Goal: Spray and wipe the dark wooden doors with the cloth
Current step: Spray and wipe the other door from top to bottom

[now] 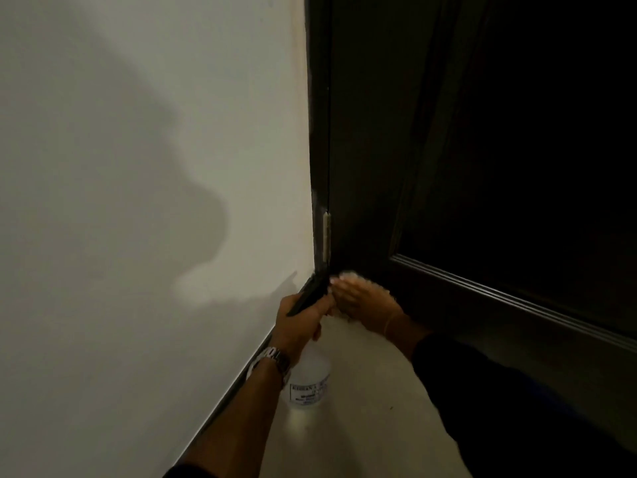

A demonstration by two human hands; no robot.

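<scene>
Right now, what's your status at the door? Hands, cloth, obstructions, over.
Left hand grips clear plastic spray bottle, black nozzle up. Right hand presses white cloth flat on dark wooden door, bottom hinge corner. Nothing in the way.

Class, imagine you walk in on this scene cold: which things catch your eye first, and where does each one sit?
First the two hands low in the middle: the right hand presses a pale cloth against the bottom corner of the dark wooden door, while the left hand grips a clear spray bottle beside it. Then the person's large shadow on the pale wall at left.
</scene>
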